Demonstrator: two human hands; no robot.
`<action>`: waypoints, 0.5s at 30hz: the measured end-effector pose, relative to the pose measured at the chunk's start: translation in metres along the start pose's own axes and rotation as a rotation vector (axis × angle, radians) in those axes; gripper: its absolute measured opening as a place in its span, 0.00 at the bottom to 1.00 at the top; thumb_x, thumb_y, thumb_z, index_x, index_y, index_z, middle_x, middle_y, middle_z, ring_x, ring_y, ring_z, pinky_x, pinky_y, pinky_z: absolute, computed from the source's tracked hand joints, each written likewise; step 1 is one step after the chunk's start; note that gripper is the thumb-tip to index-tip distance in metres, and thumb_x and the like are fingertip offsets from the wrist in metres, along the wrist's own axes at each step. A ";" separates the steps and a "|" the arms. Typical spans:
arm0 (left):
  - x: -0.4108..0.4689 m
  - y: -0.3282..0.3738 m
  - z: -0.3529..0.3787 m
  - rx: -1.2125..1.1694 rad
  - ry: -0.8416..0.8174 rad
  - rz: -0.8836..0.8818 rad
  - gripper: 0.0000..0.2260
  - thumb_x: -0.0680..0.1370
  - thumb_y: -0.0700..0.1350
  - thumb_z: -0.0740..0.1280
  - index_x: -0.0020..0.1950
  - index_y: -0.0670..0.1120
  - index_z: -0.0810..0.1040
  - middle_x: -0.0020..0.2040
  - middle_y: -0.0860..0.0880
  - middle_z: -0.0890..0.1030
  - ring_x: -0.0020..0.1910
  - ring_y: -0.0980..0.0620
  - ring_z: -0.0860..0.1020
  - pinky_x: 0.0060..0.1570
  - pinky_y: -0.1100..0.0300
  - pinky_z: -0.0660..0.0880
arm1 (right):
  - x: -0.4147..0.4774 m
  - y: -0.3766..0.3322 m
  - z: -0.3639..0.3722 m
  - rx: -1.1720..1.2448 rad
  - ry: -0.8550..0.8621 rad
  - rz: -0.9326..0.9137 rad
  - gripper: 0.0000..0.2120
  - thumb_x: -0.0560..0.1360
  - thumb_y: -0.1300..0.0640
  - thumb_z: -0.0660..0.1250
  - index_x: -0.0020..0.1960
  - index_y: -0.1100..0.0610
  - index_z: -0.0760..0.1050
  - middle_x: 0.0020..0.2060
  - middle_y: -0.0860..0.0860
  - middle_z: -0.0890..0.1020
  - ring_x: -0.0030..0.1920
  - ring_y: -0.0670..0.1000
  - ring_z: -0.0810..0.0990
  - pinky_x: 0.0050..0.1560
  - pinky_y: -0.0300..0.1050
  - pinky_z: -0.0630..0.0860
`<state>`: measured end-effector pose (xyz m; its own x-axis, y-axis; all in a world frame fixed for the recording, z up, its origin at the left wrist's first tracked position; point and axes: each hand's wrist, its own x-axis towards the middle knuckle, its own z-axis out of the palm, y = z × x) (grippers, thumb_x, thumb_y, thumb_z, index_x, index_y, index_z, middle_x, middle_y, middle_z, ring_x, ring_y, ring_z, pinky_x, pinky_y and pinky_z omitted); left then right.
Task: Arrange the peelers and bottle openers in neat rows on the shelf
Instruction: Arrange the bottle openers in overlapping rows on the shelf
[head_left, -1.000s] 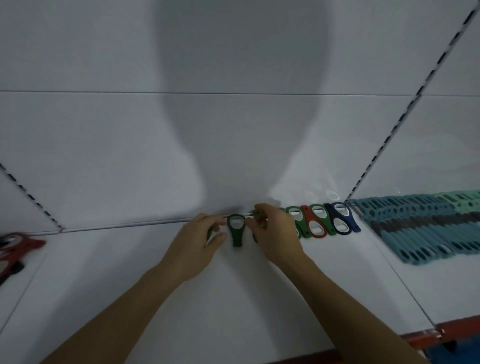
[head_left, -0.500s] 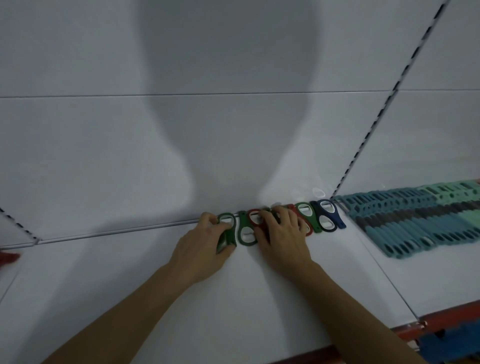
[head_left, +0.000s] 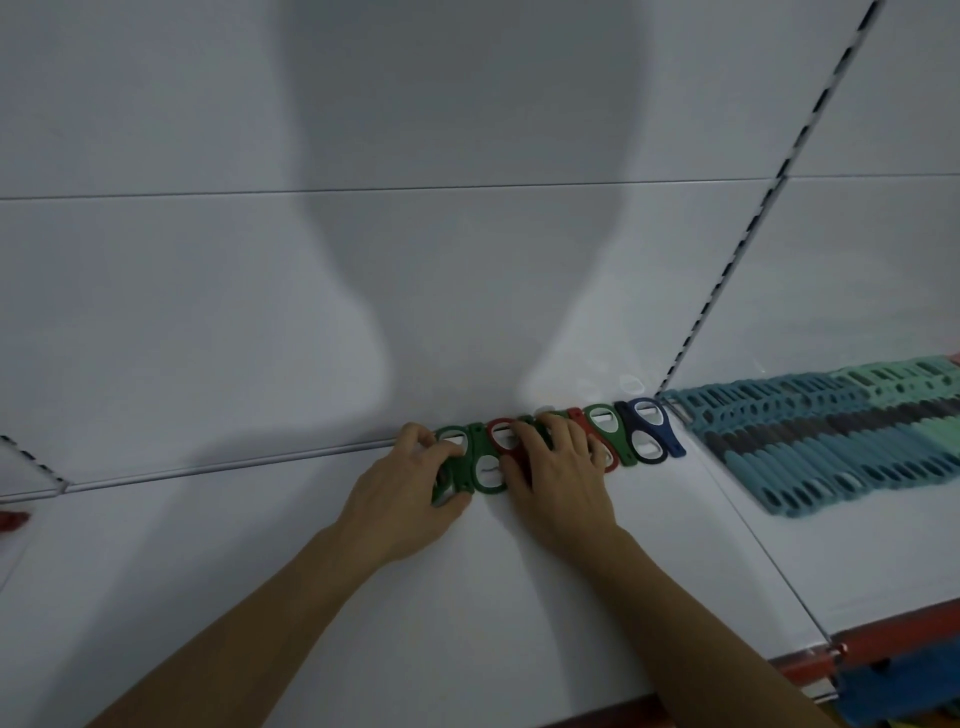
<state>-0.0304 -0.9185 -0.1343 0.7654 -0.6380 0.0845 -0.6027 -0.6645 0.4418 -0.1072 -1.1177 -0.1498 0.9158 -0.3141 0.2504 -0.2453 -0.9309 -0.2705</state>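
A row of bottle openers stands on edge along the back of the white shelf (head_left: 467, 597): green, red, green and navy ones. My left hand (head_left: 410, 488) grips the leftmost green opener (head_left: 451, 462), thumb below and fingers curled over its top. My right hand (head_left: 561, 473) lies flat over the middle of the row, fingers pressing on the red opener (head_left: 500, 434) and those behind it. At the right end, a green opener (head_left: 605, 431) and a navy opener (head_left: 649, 431) stand free.
Rows of teal and mint peelers (head_left: 831, 436) fill the neighbouring shelf section on the right. A red item (head_left: 13, 519) shows at the far left edge. A slotted upright (head_left: 753, 223) runs up the back wall. The shelf's red front rail (head_left: 883, 639) is lower right.
Both hands slid the loose green openers rightward against the row, closing the gap. The right hand flattened over the row, and the view shifted right.
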 end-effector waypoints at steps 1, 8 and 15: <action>0.000 0.001 0.001 0.005 0.008 -0.009 0.25 0.78 0.61 0.69 0.72 0.54 0.72 0.65 0.52 0.66 0.48 0.53 0.78 0.47 0.57 0.79 | 0.000 0.000 0.000 0.005 0.003 -0.001 0.23 0.80 0.40 0.55 0.70 0.47 0.70 0.68 0.49 0.72 0.70 0.54 0.67 0.72 0.60 0.62; -0.002 0.003 0.001 0.001 0.022 -0.021 0.24 0.78 0.60 0.69 0.72 0.53 0.72 0.65 0.52 0.65 0.48 0.53 0.78 0.45 0.59 0.78 | -0.002 0.003 0.003 0.074 0.182 0.031 0.12 0.76 0.55 0.67 0.60 0.52 0.78 0.60 0.51 0.77 0.63 0.57 0.72 0.61 0.55 0.67; 0.001 0.005 -0.018 -0.346 -0.021 -0.130 0.16 0.79 0.43 0.68 0.64 0.56 0.73 0.58 0.51 0.72 0.45 0.59 0.75 0.44 0.67 0.72 | -0.004 0.001 -0.001 0.105 0.216 0.038 0.11 0.75 0.57 0.69 0.57 0.53 0.78 0.56 0.52 0.77 0.60 0.57 0.72 0.58 0.55 0.68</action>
<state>-0.0289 -0.9155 -0.1159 0.8237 -0.5669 -0.0092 -0.3859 -0.5724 0.7235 -0.1114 -1.1178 -0.1496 0.8142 -0.3917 0.4285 -0.2336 -0.8967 -0.3760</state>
